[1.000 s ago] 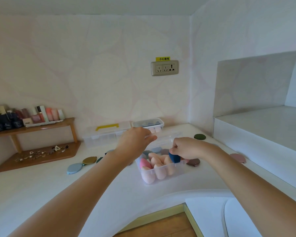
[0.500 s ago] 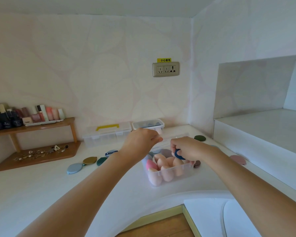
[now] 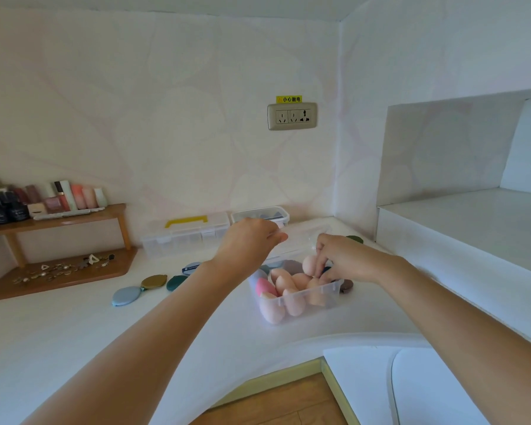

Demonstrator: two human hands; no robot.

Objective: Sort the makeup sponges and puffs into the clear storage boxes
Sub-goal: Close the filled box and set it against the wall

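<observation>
A clear storage box (image 3: 327, 297) stands on the white counter and holds several peach and pink egg-shaped sponges (image 3: 284, 282). My left hand (image 3: 248, 244) is raised behind the box and pinches the edge of its clear lid (image 3: 307, 237), which is tilted up. My right hand (image 3: 342, 259) reaches down into the box's far right corner. Its curled fingertips hold a dark blue sponge (image 3: 326, 270) next to a peach sponge (image 3: 309, 264). Flat puffs lie on the counter: blue-grey (image 3: 125, 296), gold (image 3: 154, 282), dark green (image 3: 175, 282), brown (image 3: 347, 285).
A clear case with a yellow handle (image 3: 186, 233) and a small lidded clear box (image 3: 259, 214) stand by the back wall. Another green puff (image 3: 355, 239) lies in the corner. A wooden shelf (image 3: 56, 220) with cosmetics is on the left. A raised white ledge (image 3: 460, 240) runs on the right.
My right hand has lowered the dark blue sponge from above the box's rim into its far corner. My left hand has stayed on the raised lid.
</observation>
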